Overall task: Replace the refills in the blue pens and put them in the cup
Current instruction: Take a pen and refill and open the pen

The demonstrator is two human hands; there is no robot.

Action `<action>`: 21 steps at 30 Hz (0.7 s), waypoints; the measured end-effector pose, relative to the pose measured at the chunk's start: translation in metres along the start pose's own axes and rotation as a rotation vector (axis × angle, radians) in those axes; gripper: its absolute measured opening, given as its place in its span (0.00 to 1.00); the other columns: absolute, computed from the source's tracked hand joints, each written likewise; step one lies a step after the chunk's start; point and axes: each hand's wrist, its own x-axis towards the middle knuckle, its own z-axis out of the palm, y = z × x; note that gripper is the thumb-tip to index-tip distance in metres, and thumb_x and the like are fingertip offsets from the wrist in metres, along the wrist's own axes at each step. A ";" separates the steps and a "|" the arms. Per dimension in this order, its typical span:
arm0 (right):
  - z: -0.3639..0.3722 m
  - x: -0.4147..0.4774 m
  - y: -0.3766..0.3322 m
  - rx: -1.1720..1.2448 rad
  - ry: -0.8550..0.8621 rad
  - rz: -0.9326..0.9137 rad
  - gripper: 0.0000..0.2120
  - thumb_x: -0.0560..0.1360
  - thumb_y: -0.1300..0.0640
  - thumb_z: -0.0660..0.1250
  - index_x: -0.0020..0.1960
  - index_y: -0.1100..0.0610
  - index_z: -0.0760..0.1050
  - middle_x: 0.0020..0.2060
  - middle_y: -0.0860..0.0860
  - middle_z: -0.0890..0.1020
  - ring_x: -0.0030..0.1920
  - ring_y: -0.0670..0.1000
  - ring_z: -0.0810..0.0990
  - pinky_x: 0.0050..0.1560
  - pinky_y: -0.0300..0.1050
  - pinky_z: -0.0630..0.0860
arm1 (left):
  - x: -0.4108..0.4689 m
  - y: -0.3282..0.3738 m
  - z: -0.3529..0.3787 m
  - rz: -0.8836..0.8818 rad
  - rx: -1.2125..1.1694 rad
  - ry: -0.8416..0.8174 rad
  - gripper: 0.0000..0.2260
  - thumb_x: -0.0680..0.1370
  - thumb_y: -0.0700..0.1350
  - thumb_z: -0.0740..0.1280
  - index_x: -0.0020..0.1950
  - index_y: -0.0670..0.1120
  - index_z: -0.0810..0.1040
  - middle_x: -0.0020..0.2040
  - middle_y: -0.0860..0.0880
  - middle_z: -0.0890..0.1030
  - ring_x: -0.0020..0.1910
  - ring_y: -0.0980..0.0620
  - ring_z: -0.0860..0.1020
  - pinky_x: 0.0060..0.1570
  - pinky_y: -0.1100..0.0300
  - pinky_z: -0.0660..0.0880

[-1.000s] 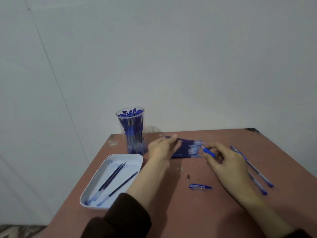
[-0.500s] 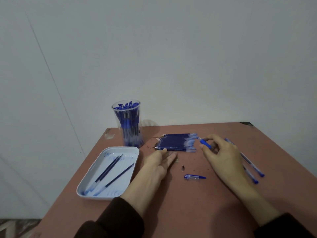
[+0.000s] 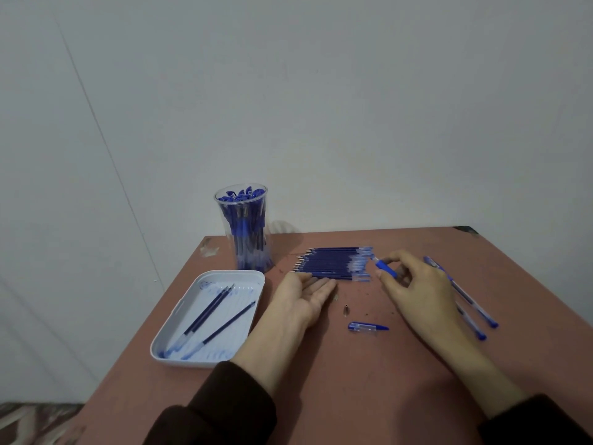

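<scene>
Reddish-brown table [image 3: 369,380] against a pale wall carries a clear cup [image 3: 243,229] full of blue pens. Beside it, a row of refills [image 3: 333,264] lies flat. Left hand [image 3: 301,295] rests open, palm up, fingertips touching the row. Right hand [image 3: 414,284] pinches a pen barrel [image 3: 386,268]. A white tray [image 3: 253,284] holds three refills; a cap [image 3: 365,327] lies between the hands.

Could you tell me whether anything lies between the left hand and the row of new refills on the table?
Nothing visible does. The left hand lies open, fingertips right at the near edge of the refill row. The loose pen tip and cap lie off to its right.
</scene>
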 end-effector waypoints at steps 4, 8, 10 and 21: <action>0.002 0.001 0.003 -0.015 0.002 -0.008 0.06 0.72 0.53 0.71 0.42 0.45 0.75 0.26 0.47 0.75 0.31 0.50 0.76 0.35 0.53 0.77 | -0.003 -0.004 0.006 -0.022 -0.034 0.014 0.17 0.81 0.32 0.50 0.69 0.28 0.61 0.68 0.31 0.67 0.69 0.35 0.67 0.70 0.45 0.63; 0.003 0.002 0.004 -0.020 0.001 -0.010 0.05 0.72 0.51 0.71 0.42 0.44 0.76 0.26 0.47 0.76 0.30 0.50 0.76 0.34 0.53 0.77 | -0.003 -0.003 0.012 -0.038 -0.050 0.017 0.17 0.80 0.32 0.50 0.69 0.29 0.60 0.69 0.30 0.66 0.69 0.33 0.66 0.69 0.44 0.64; 0.004 0.002 0.005 -0.022 -0.001 -0.014 0.05 0.72 0.51 0.71 0.42 0.44 0.76 0.26 0.47 0.76 0.31 0.50 0.76 0.34 0.53 0.77 | -0.003 -0.002 0.013 -0.051 -0.051 0.014 0.18 0.81 0.32 0.49 0.70 0.29 0.60 0.69 0.30 0.66 0.69 0.33 0.66 0.69 0.44 0.63; 0.004 0.003 0.006 -0.035 -0.047 -0.014 0.03 0.73 0.51 0.70 0.46 0.46 0.77 0.29 0.46 0.76 0.32 0.47 0.76 0.35 0.52 0.77 | -0.007 0.000 0.006 -0.105 -0.083 -0.063 0.20 0.81 0.34 0.50 0.73 0.31 0.54 0.69 0.27 0.64 0.68 0.31 0.65 0.69 0.42 0.62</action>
